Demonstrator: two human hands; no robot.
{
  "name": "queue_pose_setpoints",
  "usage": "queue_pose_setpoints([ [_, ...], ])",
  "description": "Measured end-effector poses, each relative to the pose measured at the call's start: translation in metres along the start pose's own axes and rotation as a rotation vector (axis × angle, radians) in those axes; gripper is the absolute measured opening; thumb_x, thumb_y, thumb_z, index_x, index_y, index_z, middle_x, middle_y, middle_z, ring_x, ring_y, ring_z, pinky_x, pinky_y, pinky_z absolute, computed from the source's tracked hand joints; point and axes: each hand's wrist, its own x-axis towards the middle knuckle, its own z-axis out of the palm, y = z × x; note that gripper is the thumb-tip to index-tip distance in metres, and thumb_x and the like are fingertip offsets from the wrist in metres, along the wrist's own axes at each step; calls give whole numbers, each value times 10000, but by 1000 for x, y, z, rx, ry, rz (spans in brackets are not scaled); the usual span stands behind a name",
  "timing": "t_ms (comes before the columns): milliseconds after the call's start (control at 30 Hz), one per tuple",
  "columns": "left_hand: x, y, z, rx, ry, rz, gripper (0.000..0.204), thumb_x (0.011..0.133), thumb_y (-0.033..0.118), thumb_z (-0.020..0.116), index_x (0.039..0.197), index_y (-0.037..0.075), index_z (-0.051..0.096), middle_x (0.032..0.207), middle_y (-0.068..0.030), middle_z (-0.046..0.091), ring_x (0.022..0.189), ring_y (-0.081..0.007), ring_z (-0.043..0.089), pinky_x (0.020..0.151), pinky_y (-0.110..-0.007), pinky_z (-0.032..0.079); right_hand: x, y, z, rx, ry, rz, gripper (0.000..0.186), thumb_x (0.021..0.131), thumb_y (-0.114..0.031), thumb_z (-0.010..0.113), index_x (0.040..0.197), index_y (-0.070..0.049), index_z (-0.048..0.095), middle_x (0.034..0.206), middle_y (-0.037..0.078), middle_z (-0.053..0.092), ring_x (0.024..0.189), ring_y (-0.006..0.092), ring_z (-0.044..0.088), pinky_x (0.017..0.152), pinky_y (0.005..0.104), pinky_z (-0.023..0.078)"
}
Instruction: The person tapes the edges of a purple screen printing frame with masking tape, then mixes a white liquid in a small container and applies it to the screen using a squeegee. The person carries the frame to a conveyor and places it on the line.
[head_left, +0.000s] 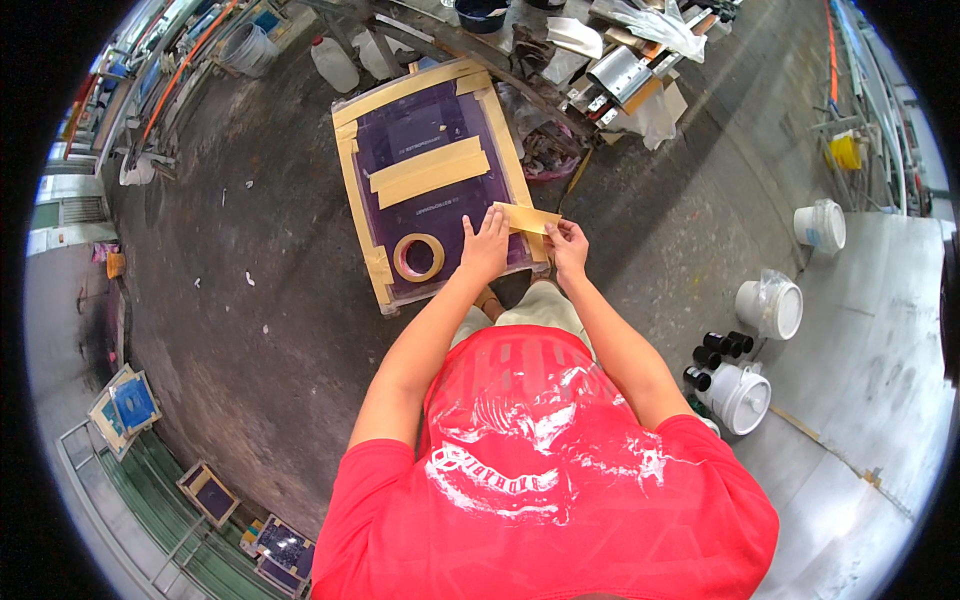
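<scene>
A screen-printing frame (395,140) with a dark purple mesh lies in front of me, its edges covered with tan masking tape. Two overlapping strips of tape (428,172) cross its middle. My left hand (486,246) rests on the mesh near the right edge, fingers outstretched, their tips at the left end of a short tape strip (530,217). The other end of that strip is pinched in my right hand (568,246), just past the frame's right side. A roll of masking tape (438,256) lies flat on the mesh, left of my left hand.
White lidded buckets (768,308) and several small black containers (707,357) stand at the right. A cluttered stand (620,75) holds metal and plastic pieces beyond the frame. More framed screens (208,494) lean at the lower left. White scraps dot the dark floor (240,235).
</scene>
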Motion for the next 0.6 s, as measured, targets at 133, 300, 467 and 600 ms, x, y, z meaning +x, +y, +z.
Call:
queue_pose_setpoints([
  [133,6,3,5,28,-119,4,666,877,147,494,1494,22,274,1598,-124,190,1480,-240,185,1115,-659,185,7,8,-6,-79,-32,13,289,888,-141,711,1108,-8,578,904,46,651,753,114,631,661,245,527],
  [300,11,-4,0,-105,-31,17,589,890,170,508,1434,12,344,1522,-152,333,1418,-269,322,1105,-601,278,-7,-8,6,-100,6,14,301,877,-124,716,1110,4,574,866,41,644,746,102,623,663,235,525],
  [467,13,2,-22,-346,59,-61,359,925,250,523,1199,19,502,1280,-161,569,1196,-315,550,1016,-531,415,-17,-20,22,-158,-63,-106,327,868,-115,712,1132,21,575,861,57,655,745,105,623,691,244,529],
  [600,21,-5,-22,-449,114,-118,257,970,268,454,1082,59,554,1036,-196,669,968,-378,641,944,-540,448,-17,-23,27,-306,-113,-294,377,867,-141,702,1179,25,571,877,80,674,730,110,626,674,254,510],
])
